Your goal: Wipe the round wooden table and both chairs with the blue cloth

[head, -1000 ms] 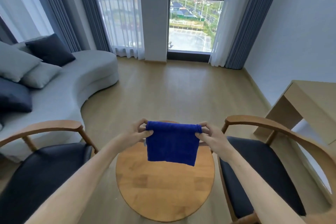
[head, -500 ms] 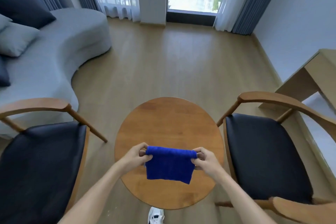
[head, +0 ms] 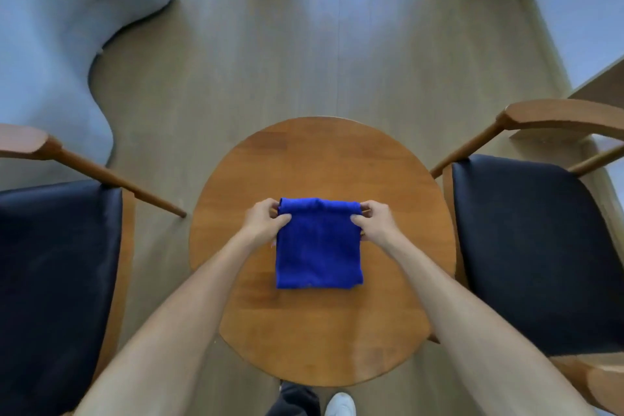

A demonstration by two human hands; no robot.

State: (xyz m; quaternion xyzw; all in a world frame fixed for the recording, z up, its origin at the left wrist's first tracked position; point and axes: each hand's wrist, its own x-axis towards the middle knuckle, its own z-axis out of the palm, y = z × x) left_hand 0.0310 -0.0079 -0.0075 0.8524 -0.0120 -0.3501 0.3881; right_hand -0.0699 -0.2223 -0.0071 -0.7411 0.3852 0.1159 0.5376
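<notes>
Left hand (head: 264, 224): pinching the far left corner of the blue cloth (head: 319, 248), thumb lying on top of the fabric and fingers curled round the folded edge.
Right hand (head: 374, 223): pinching the far right corner of the same edge in mirror fashion, fingers curled round it and thumb pressing on the cloth.
Blue cloth: folded into a rough square and lying over the middle of the round wooden table (head: 320, 162), its near edge flat on the wood (whether the gripped far edge is touching the top or raised just above it cannot be told).
Round wooden table: standing directly below the camera, with both forearms reaching in over its near rim.
Left chair (head: 54, 267): sitting just beside the table's left side, dark seat facing up, its wooden arm (head: 111, 177) angling toward the table's rim.
Right chair (head: 537, 246): sitting just beside the table's right side, dark seat and curved wooden armrest showing.
Sofa (head: 57, 44): pale grey and curved, lying beyond the table to its far left.
Shoe (head: 341, 405): white, peeking out from under the table's near edge.
</notes>
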